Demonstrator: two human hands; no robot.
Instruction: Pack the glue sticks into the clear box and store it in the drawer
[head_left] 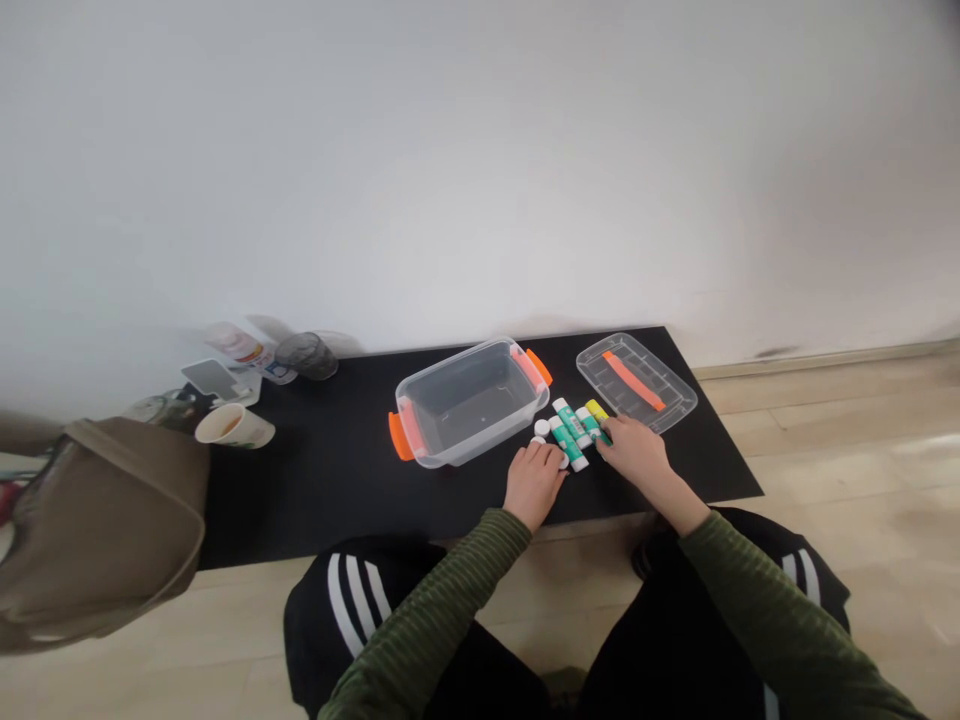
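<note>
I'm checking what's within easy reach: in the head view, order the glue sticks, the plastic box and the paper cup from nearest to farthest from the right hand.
1. Glue sticks: touching the fingers of the right hand, in front of the box.
2. Clear plastic box: farther left, with orange handles.
3. Paper cup: far left.
</note>
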